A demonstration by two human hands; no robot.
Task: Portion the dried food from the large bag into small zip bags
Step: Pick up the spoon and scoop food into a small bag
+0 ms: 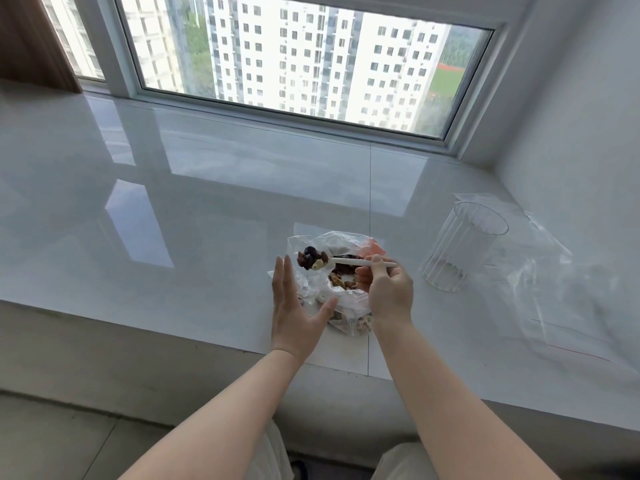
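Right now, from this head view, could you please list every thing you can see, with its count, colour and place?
large bag: one, clear plastic with mixed brown nuts and dried fruit inside, open, on the sill in front of the person
spoon: one, white, loaded with dark and pale pieces, held over the large bag
glass cup: one, clear, ribbed, upright on the sill, right of the large bag
zip bags: count unclear, clear with a red line, lying flat at the right, partly behind the glass cup
sill: one, glossy white, below the window
window: one, white frame, tall white buildings outside
left hand: one, fingers straight, at the left side of the large bag
right hand: one, pinches the spoon handle
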